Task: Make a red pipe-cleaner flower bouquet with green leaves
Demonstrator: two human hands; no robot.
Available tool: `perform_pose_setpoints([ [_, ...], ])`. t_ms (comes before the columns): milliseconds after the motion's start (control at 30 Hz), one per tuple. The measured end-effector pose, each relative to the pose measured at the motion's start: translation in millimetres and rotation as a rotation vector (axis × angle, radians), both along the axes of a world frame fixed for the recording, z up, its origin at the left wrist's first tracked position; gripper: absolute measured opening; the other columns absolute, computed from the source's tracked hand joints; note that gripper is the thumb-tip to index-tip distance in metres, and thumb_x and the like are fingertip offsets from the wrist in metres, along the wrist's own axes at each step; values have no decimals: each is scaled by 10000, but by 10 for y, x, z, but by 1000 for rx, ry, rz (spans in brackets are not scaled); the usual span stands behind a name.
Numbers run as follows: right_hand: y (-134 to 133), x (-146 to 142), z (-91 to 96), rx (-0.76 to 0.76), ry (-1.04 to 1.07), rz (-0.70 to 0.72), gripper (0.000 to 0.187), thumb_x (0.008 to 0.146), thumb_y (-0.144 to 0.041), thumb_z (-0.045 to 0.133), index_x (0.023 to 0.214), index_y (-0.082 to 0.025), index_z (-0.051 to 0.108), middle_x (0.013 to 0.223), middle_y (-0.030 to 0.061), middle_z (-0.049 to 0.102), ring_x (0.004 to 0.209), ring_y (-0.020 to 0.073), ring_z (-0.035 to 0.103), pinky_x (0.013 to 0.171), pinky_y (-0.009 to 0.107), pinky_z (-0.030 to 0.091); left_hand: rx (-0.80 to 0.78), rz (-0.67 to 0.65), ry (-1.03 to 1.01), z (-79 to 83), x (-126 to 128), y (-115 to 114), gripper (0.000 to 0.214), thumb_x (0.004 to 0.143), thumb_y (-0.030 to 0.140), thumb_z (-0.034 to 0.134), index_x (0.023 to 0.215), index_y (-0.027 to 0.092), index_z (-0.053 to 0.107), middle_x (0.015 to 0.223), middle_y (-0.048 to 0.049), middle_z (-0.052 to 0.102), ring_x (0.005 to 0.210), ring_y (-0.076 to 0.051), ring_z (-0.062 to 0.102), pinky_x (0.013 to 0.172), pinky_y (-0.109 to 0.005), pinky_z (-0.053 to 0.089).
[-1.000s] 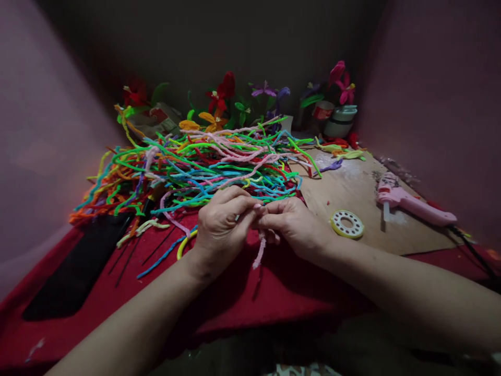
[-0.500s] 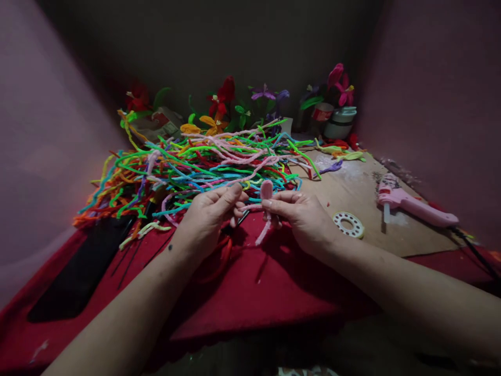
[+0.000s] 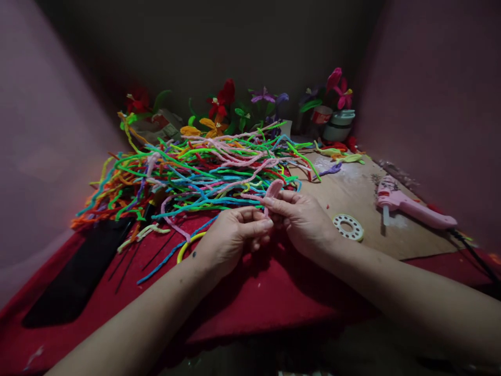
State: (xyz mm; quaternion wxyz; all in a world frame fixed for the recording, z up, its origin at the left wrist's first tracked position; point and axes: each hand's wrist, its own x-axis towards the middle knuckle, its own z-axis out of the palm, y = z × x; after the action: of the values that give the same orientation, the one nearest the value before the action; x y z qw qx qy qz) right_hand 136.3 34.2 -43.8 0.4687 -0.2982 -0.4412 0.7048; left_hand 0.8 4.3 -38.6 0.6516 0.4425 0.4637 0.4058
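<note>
My left hand (image 3: pixel 230 237) and my right hand (image 3: pixel 303 219) meet over the red cloth (image 3: pixel 274 292), both pinched on one pink pipe cleaner (image 3: pixel 273 190). Its bent loop sticks up above my right fingers. The lower end is hidden between the two hands. Just behind them lies a big tangled heap of coloured pipe cleaners (image 3: pixel 195 167).
A pink glue gun (image 3: pixel 410 203) and a white-and-yellow tape ring (image 3: pixel 347 226) lie on the cardboard sheet (image 3: pixel 352 193) at right. Finished pipe-cleaner flowers (image 3: pixel 219 104) and a small pot (image 3: pixel 340 122) stand at the back. A black flat object (image 3: pixel 74 277) lies at left.
My hands parted for a moment, showing a looped pink pipe cleaner, then closed together again. The dangling pink tail under them is no longer visible.
</note>
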Motion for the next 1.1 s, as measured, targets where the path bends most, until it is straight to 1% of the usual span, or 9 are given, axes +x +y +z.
perform_pose_setpoints([
  [133,-3,-22,9,-55,32,20,165,698,-275,656,656,-149,559,561,-34,543,457,75,481,462,220,367,-15,0,-26,-55,6,0,196,692,300,661,709,159,526,551,26,554,379,-42,413,359,-154,297],
  [233,23,-5,-14,-29,9,11,171,695,-283,662,655,-142,574,544,-37,526,459,68,461,460,214,346,-13,-36,59,-1,-23,3,197,707,311,649,724,148,539,569,20,556,400,-45,427,382,-158,319],
  [333,51,15,-48,6,-6,-5,160,699,-262,654,637,-130,586,528,-37,504,468,64,438,463,213,319,99,5,154,75,-39,9,187,712,290,646,783,141,557,646,6,569,508,-71,491,469,-181,388],
  [400,55,18,-56,5,-3,23,138,706,-245,633,644,-129,590,538,-34,506,481,71,451,479,218,331,171,53,178,100,-31,10,194,714,272,643,829,149,547,673,5,576,558,-89,517,509,-197,410],
  [533,46,18,-28,14,-15,38,62,681,-203,616,678,-149,588,583,-36,543,504,84,492,495,219,365,163,75,135,91,-10,4,189,724,260,621,860,170,524,573,40,541,479,-84,491,465,-190,377],
  [633,66,32,-9,54,-74,28,44,661,-184,608,681,-146,601,590,-34,563,493,81,493,481,211,365,148,72,126,86,-17,1,195,707,251,632,858,175,536,560,45,544,458,-79,482,444,-180,355],
  [767,109,53,-20,99,-172,28,50,653,-179,602,657,-133,621,571,-31,552,471,71,461,467,209,338,146,80,158,99,-34,6,179,697,237,640,839,167,558,541,47,542,437,-77,474,428,-182,348],
  [967,98,38,-13,94,-210,30,122,646,-245,657,623,-141,598,518,-48,514,450,67,422,467,216,309,203,88,181,90,-44,12,117,744,248,611,764,148,554,560,31,550,455,-75,482,454,-190,388],
  [1100,76,37,5,129,-288,15,128,665,-224,622,583,-133,585,484,-47,489,451,70,418,467,220,297,212,91,210,78,-58,12,148,754,288,608,812,164,553,535,39,546,438,-80,484,440,-188,382],
])
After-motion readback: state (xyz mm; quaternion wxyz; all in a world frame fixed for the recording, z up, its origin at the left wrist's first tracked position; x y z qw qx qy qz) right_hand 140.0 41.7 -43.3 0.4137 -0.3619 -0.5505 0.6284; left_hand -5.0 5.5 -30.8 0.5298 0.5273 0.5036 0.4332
